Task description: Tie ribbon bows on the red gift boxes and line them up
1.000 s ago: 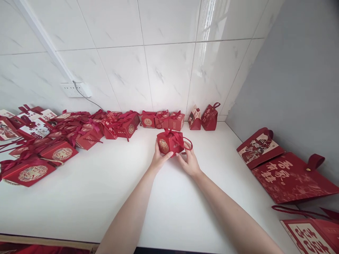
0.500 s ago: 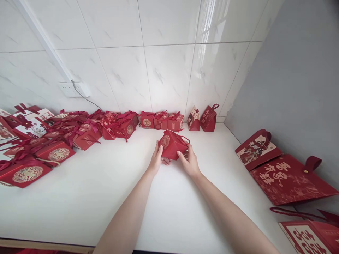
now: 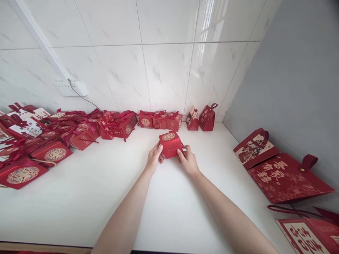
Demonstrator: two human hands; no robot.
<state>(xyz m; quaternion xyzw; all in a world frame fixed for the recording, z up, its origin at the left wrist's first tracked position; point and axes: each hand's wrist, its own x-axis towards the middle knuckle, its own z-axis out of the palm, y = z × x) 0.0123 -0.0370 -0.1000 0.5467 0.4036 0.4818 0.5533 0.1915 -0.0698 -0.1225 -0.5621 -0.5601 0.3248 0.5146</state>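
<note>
White surface (image 3: pixel 79 201), 12 o'clock — red box (image 3: pixel 171 145) has tipped back, emblem up; left hand (image 3: pixel 154 159) and right hand (image 3: pixel 189 161), each grip clasping its sides.

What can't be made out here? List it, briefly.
Head view only:
- Far side and underside of the box: hidden by the box itself and by the left hand and right hand gripping it.
- Gold print on the back row: too small to read.
- Flat box at left: cut by the frame edge.
- Bag at bottom right: cut by the corner.
</note>
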